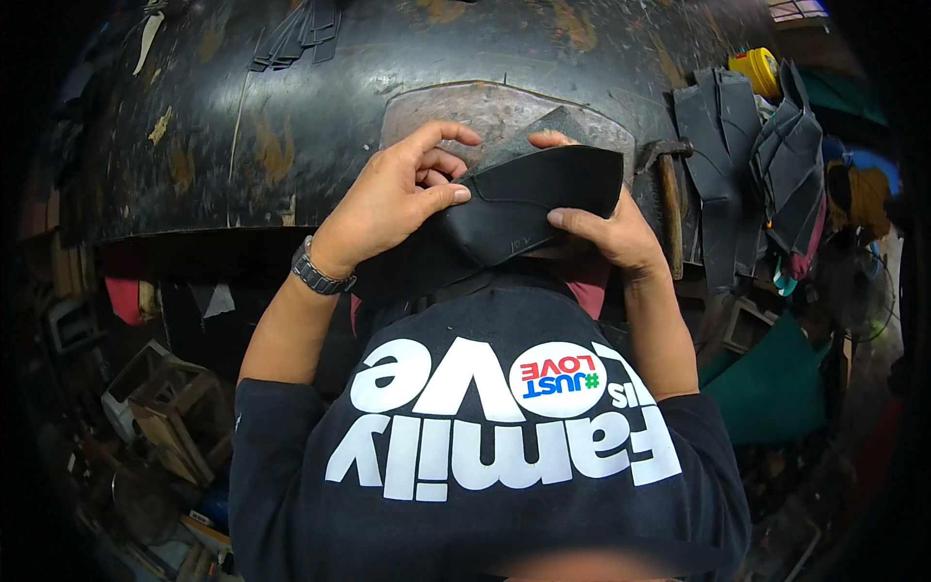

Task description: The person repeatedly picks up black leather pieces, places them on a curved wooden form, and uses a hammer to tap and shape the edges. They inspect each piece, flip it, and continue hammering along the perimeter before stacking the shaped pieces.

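Note:
A black leather piece (pixel 543 184) with a stitched curved seam and a small pale marking is held up over the bench's near edge. It looks like part of a shoe upper. My right hand (pixel 616 228) grips its right side, thumb on the near face and the other fingers mostly hidden behind. At the left corner, my left hand (pixel 393 194) has its thumb against the leather and its fingers curled in, the index finger arched above. A dark flap of the piece hangs below the left hand. Behind it lies a worn grey-brown slab (pixel 436 112).
A hammer (pixel 669 199) with a wooden handle lies right of the slab. Beyond it, stacked black leather pieces (pixel 722 160) overhang the edge near a yellow tub (pixel 756 73). Dark strips (pixel 301 34) lie at the back of the black bench (pixel 320 107). A wooden stool (pixel 175 417) stands lower left.

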The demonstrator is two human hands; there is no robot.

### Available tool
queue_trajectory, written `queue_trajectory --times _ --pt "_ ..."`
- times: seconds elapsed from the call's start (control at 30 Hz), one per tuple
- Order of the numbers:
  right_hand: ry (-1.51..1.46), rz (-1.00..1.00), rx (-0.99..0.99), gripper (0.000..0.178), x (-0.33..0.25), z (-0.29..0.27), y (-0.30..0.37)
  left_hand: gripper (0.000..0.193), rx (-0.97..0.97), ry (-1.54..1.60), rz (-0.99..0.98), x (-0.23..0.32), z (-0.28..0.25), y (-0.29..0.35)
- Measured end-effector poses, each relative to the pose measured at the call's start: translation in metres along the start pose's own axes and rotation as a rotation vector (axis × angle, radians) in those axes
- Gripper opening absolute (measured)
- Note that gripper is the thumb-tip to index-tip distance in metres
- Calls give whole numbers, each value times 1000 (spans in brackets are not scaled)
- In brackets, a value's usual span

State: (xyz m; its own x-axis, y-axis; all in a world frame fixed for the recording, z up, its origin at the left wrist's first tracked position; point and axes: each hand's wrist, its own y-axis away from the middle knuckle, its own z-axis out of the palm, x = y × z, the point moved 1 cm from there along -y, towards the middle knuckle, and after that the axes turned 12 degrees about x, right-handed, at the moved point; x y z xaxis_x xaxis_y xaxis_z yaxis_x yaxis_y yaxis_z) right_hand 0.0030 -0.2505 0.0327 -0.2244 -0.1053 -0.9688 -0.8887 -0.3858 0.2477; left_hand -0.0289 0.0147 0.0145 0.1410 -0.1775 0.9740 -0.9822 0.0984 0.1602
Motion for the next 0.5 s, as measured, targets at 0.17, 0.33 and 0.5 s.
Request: queue_trajectory --times 0.17,0.33,0.5 --pt "191 -132 -9 63 -8 13 -5 52 16 -90 18 1 -3 3" --pt "298 -127 -47 53 -16 19 -7 53 -2 -123 59 0 -6 3" --pt "394 -155 -88 46 -22 22 -11 62 19 -128 105 -1 -5 6"
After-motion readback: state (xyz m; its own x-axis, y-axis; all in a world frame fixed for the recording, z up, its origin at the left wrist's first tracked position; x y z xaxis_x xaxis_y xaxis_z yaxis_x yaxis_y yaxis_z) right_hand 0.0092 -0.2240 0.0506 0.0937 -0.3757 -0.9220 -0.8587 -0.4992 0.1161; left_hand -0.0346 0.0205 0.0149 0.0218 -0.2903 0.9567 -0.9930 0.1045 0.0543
